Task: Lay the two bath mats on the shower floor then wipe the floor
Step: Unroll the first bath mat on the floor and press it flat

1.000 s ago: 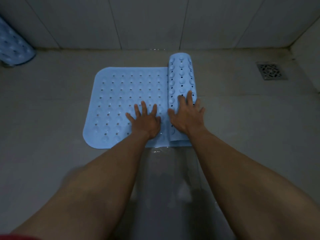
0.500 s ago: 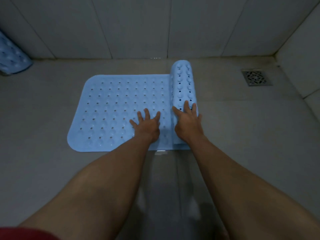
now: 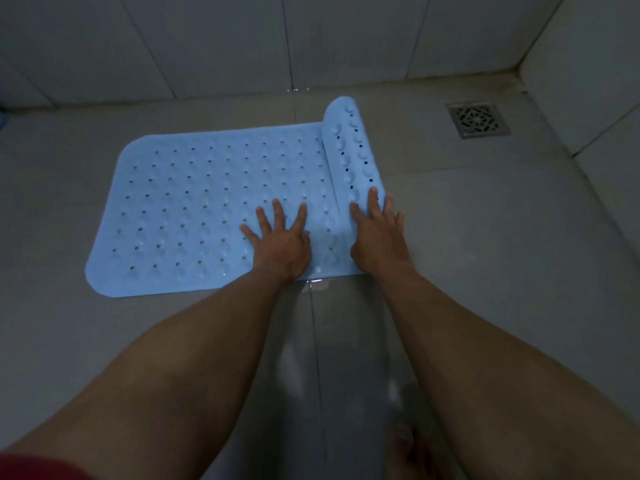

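Where the grey tiled shower floor [image 3: 485,258] meets the wall, one pale blue bath mat [image 3: 194,209] is in view, most of it lying flat with its rows of small holes facing up, and its right end still wound into a roll [image 3: 349,150] whose suction cups point outward. Two bare hands work on it. The left hand [image 3: 280,244] lies palm down on the flat part near the mat's front edge, its fingers spread apart and pressed to the surface. The right hand [image 3: 379,237] rests against the near end of the roll, fingers slightly apart and laid over its curve, not closed around it. One square metal drain [image 3: 478,120] sits in the floor toward the right corner, well apart from the mat. A small wet patch [image 3: 317,285] glistens just beside the mat's front edge, between the two forearms. Compared with half a second ago, more of the mat lies flat and the roll is thinner and farther right; the second rolled mat, then visible at the far left, is now almost out of view.
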Motion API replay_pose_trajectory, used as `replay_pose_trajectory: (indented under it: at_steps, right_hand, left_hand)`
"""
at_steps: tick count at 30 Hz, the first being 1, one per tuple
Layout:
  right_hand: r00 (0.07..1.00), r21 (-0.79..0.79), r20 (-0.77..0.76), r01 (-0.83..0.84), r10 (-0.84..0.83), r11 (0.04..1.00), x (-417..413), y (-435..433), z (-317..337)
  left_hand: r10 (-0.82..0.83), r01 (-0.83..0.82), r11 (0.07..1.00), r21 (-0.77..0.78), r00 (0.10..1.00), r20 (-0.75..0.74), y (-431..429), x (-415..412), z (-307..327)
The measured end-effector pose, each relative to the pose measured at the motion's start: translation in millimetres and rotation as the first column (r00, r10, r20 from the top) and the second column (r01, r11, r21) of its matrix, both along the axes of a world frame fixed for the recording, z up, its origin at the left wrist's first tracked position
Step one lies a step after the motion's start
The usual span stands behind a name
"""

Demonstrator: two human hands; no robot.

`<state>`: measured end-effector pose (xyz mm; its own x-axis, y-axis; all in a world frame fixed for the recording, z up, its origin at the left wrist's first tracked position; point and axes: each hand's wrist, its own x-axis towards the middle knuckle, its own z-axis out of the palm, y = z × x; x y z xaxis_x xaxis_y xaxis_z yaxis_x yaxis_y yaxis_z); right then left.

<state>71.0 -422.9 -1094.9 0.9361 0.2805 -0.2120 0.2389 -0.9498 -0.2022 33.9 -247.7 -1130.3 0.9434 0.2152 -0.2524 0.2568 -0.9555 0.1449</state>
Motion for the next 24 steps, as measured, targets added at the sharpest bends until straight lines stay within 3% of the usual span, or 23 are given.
replay_pose_trajectory:
  at_steps: [6, 10, 13, 18, 21, 24]
  right_hand:
    - [0.996, 0.043, 0.016, 0.083, -0.084, 0.996, -1, -22, -3]
    - [0.992, 0.032, -0.008, 0.124, -0.124, 0.992, 5, -48, -3]
    - [0.990, 0.025, 0.068, 0.125, -0.126, 0.992, 5, -66, -5]
    - [0.963, -0.173, 0.269, 0.081, -0.032, 0.982, 2, -67, -5]
    - [0.977, -0.287, 0.212, 0.078, -0.016, 0.955, 1, -68, -6]
    - [0.987, -0.358, 0.066, 0.162, -0.148, 0.919, -3, -72, -8]
  left_hand:
    - [-0.093, 0.094, 0.996, -0.009, 0.995, 0.037, -32, 7, -1]
    - [-0.042, 0.042, 0.999, -0.014, 0.999, 0.006, -52, 11, -7]
    - [-0.040, 0.040, 0.999, -0.016, 0.999, -0.005, -59, 13, -8]
    - [-0.097, 0.097, 0.995, 0.014, 0.995, 0.015, -60, 11, -9]
    - [-0.081, 0.081, 0.997, 0.010, 0.997, 0.008, -63, 11, -10]
    - [-0.073, 0.073, 0.997, 0.028, 0.997, -0.024, -68, 13, -10]
